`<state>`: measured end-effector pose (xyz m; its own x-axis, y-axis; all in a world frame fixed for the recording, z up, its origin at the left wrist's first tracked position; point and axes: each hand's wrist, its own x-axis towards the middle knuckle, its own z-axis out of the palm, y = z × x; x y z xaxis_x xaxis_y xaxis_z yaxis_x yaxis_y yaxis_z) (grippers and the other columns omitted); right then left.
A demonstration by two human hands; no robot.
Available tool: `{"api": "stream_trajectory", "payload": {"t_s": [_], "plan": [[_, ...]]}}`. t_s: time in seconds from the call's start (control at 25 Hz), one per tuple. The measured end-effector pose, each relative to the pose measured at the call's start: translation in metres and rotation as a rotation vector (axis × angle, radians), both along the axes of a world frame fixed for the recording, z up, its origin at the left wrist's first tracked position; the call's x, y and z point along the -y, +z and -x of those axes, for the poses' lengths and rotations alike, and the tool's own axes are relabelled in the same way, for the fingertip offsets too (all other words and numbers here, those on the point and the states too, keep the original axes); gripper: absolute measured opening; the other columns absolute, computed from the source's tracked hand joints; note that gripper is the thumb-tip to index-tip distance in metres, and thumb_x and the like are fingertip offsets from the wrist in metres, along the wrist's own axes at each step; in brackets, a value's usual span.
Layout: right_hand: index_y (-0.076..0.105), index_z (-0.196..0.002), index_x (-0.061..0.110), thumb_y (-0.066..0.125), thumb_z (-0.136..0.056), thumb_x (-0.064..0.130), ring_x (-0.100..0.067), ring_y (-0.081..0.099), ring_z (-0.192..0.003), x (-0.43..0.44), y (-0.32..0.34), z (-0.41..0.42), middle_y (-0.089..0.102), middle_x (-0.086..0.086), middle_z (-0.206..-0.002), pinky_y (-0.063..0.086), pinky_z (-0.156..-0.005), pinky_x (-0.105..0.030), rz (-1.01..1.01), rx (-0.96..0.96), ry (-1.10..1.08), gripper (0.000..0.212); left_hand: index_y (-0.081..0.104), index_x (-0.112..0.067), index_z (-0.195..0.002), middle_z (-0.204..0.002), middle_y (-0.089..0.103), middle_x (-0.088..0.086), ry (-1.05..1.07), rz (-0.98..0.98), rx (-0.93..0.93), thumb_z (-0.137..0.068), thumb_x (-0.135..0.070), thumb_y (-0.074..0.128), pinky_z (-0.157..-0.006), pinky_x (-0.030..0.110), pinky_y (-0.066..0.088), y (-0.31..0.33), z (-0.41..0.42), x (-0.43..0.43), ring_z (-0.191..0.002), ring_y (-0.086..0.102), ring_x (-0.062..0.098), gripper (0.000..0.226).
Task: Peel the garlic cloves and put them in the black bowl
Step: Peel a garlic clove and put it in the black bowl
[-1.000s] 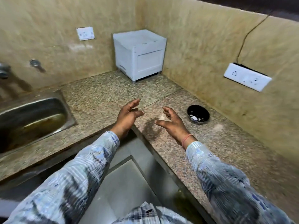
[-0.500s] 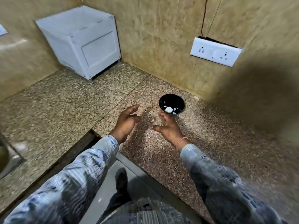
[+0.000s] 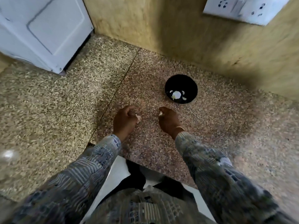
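Nearest the camera, two patterned sleeves (image 3: pixel 90 167) reach out over the speckled granite counter (image 3: pixel 218 126). The left hand (image 3: pixel 125 120) is low over the counter, fingers curled in round a pale garlic piece (image 3: pixel 138 118) that pokes out at the thumb side. The frame is too blurred to tell whether it is a whole clove or loose skin. The right hand (image 3: pixel 169 120) is just beside it but apart, fingertips pinched on a small garlic bit (image 3: pixel 161 112), also too small to call as clove or peel. Just beyond the right hand, not touching it, the black bowl (image 3: pixel 186 81) stands upright on the counter near the wall. A few white peeled cloves (image 3: pixel 176 95) lie in its bottom, one bigger with smaller bits round it. So some of the job looks done, with garlic already in the bowl. Both hands seem mid-peel or about to split a clove, so at least this piece still has to be peeled and dropped in. No other unpeeled garlic is seen on the counter, so I cannot say how many are left. Behind the bowl is the tan tiled wall (image 3: pixel 161 29), with a white socket plate (image 3: pixel 247 8) top right and a white box (image 3: pixel 43 29) on the counter far left.
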<state>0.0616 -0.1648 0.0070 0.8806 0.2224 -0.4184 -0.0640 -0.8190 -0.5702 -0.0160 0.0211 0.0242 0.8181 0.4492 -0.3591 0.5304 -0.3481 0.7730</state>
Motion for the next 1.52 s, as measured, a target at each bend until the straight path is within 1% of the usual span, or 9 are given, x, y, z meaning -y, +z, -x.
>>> {"api": "stream_trajectory", "payload": {"t_s": [0.12,0.32,0.52,0.64,0.8,0.92,1.08,1.24,1.52], "plan": [[0.070,-0.123,0.015,0.055,-0.091,0.004,-0.043,0.060,-0.114,-0.009,-0.013,-0.003,0.055,-0.020,-0.131,0.052,-0.097,-0.044,0.134,0.086,0.055,0.037,0.071,-0.032,-0.118,-0.097,0.070,-0.001,-0.066,-0.117,-0.041,-0.078,-0.017,0.075,-0.070,0.027,0.047,-0.012,-0.014,-0.016,-0.082,0.064,0.018,0.043],[0.063,-0.110,0.007,0.054,-0.095,0.011,-0.045,0.063,-0.101,-0.006,-0.024,-0.002,0.058,-0.021,-0.116,0.055,-0.083,-0.045,0.238,0.096,0.118,0.018,0.074,-0.029,-0.116,-0.109,0.073,-0.006,-0.248,-0.177,-0.185,-0.080,-0.032,0.081,-0.081,0.022,0.050,-0.029,-0.029,-0.021,-0.092,0.067,0.013,0.037],[0.066,-0.093,0.011,0.065,-0.093,0.016,-0.031,0.066,-0.089,0.001,0.000,-0.011,0.071,-0.009,-0.094,0.047,-0.071,-0.033,-0.079,0.167,-0.264,0.005,0.081,-0.025,-0.100,-0.108,0.079,-0.003,-0.342,-0.214,-0.134,-0.082,-0.021,0.082,-0.087,0.024,0.052,-0.040,-0.032,-0.009,-0.099,0.072,0.015,0.018],[0.072,-0.102,0.018,0.067,-0.094,0.024,-0.022,0.068,-0.089,0.005,0.033,-0.038,0.074,-0.001,-0.096,0.051,-0.077,-0.028,-0.225,0.217,-0.495,0.011,0.082,-0.025,-0.100,-0.102,0.080,-0.005,-0.329,-0.146,-0.126,-0.082,-0.022,0.082,-0.087,0.024,0.055,-0.043,-0.036,-0.005,-0.097,0.073,0.012,0.018],[0.074,-0.117,0.021,0.069,-0.094,0.026,-0.018,0.068,-0.108,0.019,0.057,-0.048,0.075,-0.001,-0.117,0.042,-0.086,-0.017,-0.134,0.305,-0.520,0.024,0.081,-0.029,-0.097,-0.093,0.078,-0.013,-0.331,0.055,-0.082,-0.079,-0.019,0.085,-0.081,0.024,0.056,-0.037,-0.039,0.009,-0.088,0.072,0.003,0.020],[0.079,-0.107,0.023,0.069,-0.093,0.020,-0.014,0.070,-0.097,0.020,0.047,-0.018,0.078,0.002,-0.109,0.046,-0.084,-0.015,-0.094,0.282,-0.391,0.018,0.081,-0.033,-0.093,-0.093,0.078,-0.016,-0.335,0.141,-0.038,-0.079,-0.021,0.087,-0.084,0.025,0.058,-0.031,-0.037,0.017,-0.089,0.072,-0.002,0.020],[0.080,-0.109,0.020,0.073,-0.093,0.015,-0.004,0.066,-0.083,0.011,0.020,0.032,0.078,0.002,-0.103,0.054,-0.078,-0.016,-0.216,0.041,-0.233,0.019,0.079,-0.037,-0.093,-0.093,0.079,-0.014,-0.392,0.206,-0.008,-0.077,-0.024,0.088,-0.089,0.036,0.061,-0.029,-0.033,0.026,-0.090,0.074,0.004,0.022],[0.082,-0.102,0.019,0.075,-0.090,0.013,-0.010,0.072,-0.078,0.008,0.007,0.045,0.079,0.002,-0.090,0.060,-0.079,-0.029,-0.287,0.093,-0.322,0.015,0.081,-0.028,-0.107,-0.098,0.079,-0.013,-0.366,0.158,0.006,-0.081,-0.023,0.087,-0.089,0.030,0.060,-0.025,-0.026,0.032,-0.092,0.073,0.002,0.028],[0.081,-0.096,0.025,0.075,-0.088,0.013,-0.004,0.070,-0.073,-0.006,-0.003,0.065,0.075,0.013,-0.080,0.059,-0.070,-0.024,-0.297,0.176,-0.561,0.016,0.080,-0.019,-0.106,-0.098,0.080,-0.002,-0.212,0.311,-0.039,-0.080,-0.008,0.084,-0.084,0.031,0.062,-0.020,-0.022,0.040,-0.092,0.076,0.010,0.029]]}}
